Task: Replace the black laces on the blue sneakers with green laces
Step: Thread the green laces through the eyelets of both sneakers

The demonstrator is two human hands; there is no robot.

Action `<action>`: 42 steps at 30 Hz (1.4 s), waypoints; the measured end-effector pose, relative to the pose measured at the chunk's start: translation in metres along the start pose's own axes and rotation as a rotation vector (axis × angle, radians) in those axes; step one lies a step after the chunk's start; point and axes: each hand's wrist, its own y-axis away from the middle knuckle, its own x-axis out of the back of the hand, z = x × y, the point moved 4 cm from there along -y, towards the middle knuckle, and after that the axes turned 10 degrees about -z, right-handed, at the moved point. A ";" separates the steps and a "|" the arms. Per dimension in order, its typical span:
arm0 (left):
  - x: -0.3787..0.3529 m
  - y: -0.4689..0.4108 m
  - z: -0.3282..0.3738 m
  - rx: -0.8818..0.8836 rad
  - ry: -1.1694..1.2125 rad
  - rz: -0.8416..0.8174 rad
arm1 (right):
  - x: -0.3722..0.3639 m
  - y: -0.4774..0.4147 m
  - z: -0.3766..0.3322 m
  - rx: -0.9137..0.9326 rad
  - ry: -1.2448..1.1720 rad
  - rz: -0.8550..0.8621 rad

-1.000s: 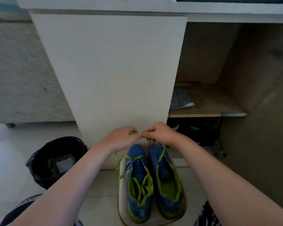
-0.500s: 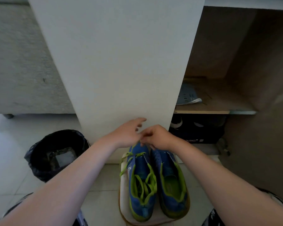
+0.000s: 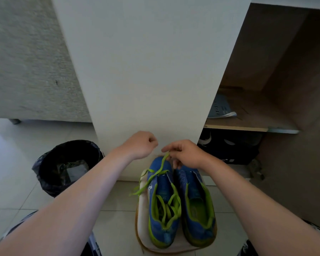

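Two blue sneakers with green trim stand side by side on a small white stool (image 3: 142,209). The left sneaker (image 3: 162,183) carries a green lace (image 3: 156,171), loosely threaded, with one loose end trailing off its left side. My right hand (image 3: 187,154) hovers over the toes and pinches the other end of this lace between thumb and forefinger, lifting it taut. My left hand (image 3: 139,145) is raised just left of it, fingers curled, with nothing visible in it. The right sneaker (image 3: 199,209) shows only its green lining; I see no lace on it.
A white cabinet panel (image 3: 146,71) rises directly behind the stool. A black bin (image 3: 67,167) lined with a bag stands on the tiled floor at left. At right is an open shelf with papers (image 3: 221,109) and a black shoe box (image 3: 229,150) under it.
My hands were together at the lace; the left hand has let go, moved left and curled. The right hand keeps the lace end. The view has tilted downward.
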 end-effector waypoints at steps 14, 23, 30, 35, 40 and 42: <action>-0.012 0.001 0.008 -0.010 -0.042 -0.152 | -0.005 -0.012 -0.007 0.013 -0.057 0.046; -0.023 -0.002 -0.008 0.101 0.035 -0.103 | -0.008 -0.015 0.006 -0.099 0.058 0.195; -0.041 -0.006 -0.020 0.101 0.084 -0.061 | -0.022 -0.003 0.032 -0.513 0.537 0.023; -0.063 -0.002 -0.019 0.106 -0.006 -0.135 | -0.022 -0.003 0.044 -0.514 0.432 0.037; -0.084 -0.004 -0.024 0.070 -0.003 -0.155 | -0.016 -0.002 0.061 -0.516 0.281 0.111; -0.090 -0.003 -0.022 0.060 -0.003 -0.140 | -0.016 -0.003 0.065 -0.517 0.245 0.116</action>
